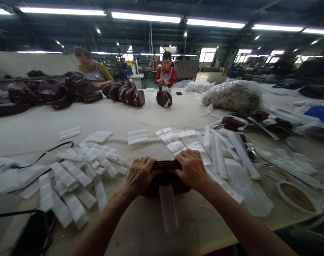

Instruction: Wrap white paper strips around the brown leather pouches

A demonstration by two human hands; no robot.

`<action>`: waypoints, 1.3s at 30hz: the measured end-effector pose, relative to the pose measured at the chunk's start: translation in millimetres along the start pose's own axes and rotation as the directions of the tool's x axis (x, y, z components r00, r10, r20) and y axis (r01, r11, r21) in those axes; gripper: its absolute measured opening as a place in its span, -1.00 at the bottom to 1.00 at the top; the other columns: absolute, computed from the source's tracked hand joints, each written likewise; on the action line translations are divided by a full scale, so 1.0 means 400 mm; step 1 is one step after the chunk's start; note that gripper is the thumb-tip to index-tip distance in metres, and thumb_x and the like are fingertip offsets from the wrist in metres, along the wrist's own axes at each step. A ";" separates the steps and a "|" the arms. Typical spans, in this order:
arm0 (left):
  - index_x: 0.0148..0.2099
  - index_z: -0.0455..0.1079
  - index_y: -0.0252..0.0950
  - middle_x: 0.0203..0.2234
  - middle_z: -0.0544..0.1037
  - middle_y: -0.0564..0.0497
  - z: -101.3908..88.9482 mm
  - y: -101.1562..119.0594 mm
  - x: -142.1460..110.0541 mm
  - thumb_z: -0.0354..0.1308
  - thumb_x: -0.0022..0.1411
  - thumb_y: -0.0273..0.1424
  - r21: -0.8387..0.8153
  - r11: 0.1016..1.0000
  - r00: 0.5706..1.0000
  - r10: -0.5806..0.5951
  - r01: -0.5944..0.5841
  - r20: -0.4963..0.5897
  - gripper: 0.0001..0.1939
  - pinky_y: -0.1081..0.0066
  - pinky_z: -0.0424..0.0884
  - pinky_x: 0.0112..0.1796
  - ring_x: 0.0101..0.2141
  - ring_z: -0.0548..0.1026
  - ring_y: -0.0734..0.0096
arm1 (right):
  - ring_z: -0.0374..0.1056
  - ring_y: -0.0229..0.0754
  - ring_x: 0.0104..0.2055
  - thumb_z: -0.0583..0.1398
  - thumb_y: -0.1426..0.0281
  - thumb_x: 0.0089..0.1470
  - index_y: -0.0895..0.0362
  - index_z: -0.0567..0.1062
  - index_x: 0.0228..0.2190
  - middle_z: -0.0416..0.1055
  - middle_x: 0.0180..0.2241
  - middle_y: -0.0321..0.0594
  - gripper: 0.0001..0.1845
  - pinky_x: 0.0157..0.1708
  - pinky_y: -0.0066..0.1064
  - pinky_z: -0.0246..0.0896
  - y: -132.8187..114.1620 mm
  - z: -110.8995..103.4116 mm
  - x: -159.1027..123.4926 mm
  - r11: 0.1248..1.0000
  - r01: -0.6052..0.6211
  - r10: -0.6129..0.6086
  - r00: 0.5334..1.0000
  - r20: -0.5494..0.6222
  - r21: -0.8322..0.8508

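A dark brown leather bag (167, 177) stands before me at the near middle of the table. My left hand (142, 173) grips its left end, thumb on the near side and fingers over the top. On the opposite end my right hand (191, 169) is closed the same way. From the bag's near side a whitish translucent strip (169, 209) hangs down onto the table. The bag's far side is hidden from me.
White foam strips (79, 174) lie piled at left, with a black cord (55, 149) across them. Clear plastic sleeves (217, 153) and a tape roll (296, 197) lie at right. Brown bags (127, 94) line the far side, where two people (165, 71) work.
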State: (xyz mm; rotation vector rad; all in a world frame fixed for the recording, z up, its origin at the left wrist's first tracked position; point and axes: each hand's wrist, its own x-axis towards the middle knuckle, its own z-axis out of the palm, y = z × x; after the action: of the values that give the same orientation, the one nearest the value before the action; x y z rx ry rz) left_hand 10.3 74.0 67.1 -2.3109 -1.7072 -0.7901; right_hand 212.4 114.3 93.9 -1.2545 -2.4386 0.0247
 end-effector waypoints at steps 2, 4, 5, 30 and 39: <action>-0.28 0.37 -0.28 -0.42 0.50 0.04 -0.014 0.009 0.001 0.24 0.13 -0.35 -0.025 1.000 0.999 -0.001 0.002 0.041 -0.85 0.36 0.29 -0.31 -0.38 0.45 0.33 | 0.29 -0.08 -0.24 0.33 0.27 -0.08 0.16 0.44 -0.37 0.43 -0.33 -0.17 -0.73 -0.24 -0.30 0.11 0.006 0.002 -0.001 0.998 0.015 -0.017 0.999 0.033 0.067; -0.34 0.37 -0.28 -0.46 0.48 0.06 -0.037 0.025 -0.003 0.25 0.13 -0.35 -0.050 0.998 0.999 -0.032 0.034 0.044 -0.86 0.38 0.28 -0.32 -0.41 0.43 0.36 | 0.32 -0.12 -0.29 0.35 0.27 -0.09 0.15 0.42 -0.22 0.44 -0.32 -0.21 -0.61 -0.28 -0.34 0.15 0.012 0.000 -0.005 0.984 0.043 -0.055 0.996 0.064 0.174; -0.34 0.37 -0.28 -0.47 0.48 0.06 -0.049 0.034 -0.008 0.25 0.12 -0.34 -0.053 0.998 0.998 -0.044 0.046 0.039 -0.86 0.39 0.27 -0.33 -0.41 0.42 0.36 | 0.34 -0.12 -0.28 0.35 0.27 -0.08 0.14 0.40 -0.15 0.45 -0.31 -0.22 -0.54 -0.27 -0.34 0.17 0.014 -0.002 -0.008 0.974 0.073 -0.088 0.994 0.060 0.216; 0.04 0.16 -0.53 -0.27 0.53 -0.40 -0.013 -0.253 -0.112 0.13 0.13 -0.15 0.269 0.370 0.375 -0.926 0.889 0.035 -0.40 0.21 0.39 -0.23 -0.17 0.52 -0.06 | 0.27 -0.14 -0.37 0.01 0.22 0.26 0.15 0.43 -0.31 0.39 -0.43 -0.18 -0.70 -0.36 -0.34 0.10 -0.027 0.036 -0.060 0.898 0.366 -0.343 0.930 -0.134 0.243; -0.21 0.36 -0.30 -0.31 0.57 -0.20 -0.037 -0.284 -0.138 0.15 0.01 -0.30 0.145 0.391 0.389 -0.920 0.909 0.042 -0.73 0.29 0.37 -0.32 -0.23 0.53 0.01 | 0.28 -0.13 -0.35 0.09 0.23 0.21 0.15 0.43 -0.30 0.41 -0.41 -0.18 -0.75 -0.32 -0.33 0.11 -0.026 0.038 -0.062 0.910 0.340 -0.323 0.940 -0.105 0.238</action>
State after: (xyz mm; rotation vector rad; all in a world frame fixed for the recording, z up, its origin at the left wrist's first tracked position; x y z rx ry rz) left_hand -110.9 59.4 31.8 -1.1227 -3.0244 -0.6322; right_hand 212.0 91.0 73.4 -0.7106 -2.4669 0.1928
